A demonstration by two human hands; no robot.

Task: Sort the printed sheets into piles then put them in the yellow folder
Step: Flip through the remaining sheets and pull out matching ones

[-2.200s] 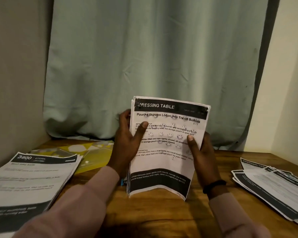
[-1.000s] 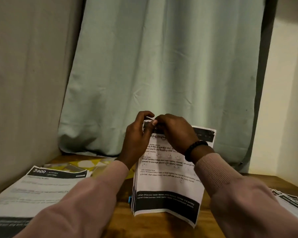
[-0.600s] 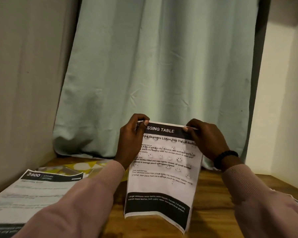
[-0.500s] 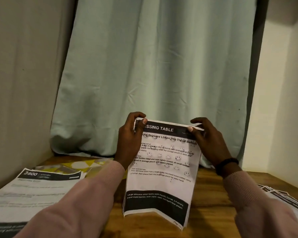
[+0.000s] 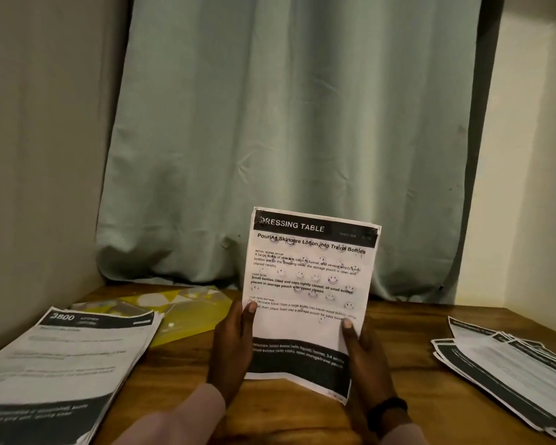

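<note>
paper sheet (image 5: 308,293), glossy wood table (image 5: 180,374)

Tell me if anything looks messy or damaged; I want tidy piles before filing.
The right pile is fanned out, its sheets askew. The held sheet has scuffed top corners and smiley marks over its text. The left pile looks fairly square. The yellow folder lies partly under it.

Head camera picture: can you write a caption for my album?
Both hands, left hand and right hand, hold up the Dressing Table sheet between two paper piles.
</note>
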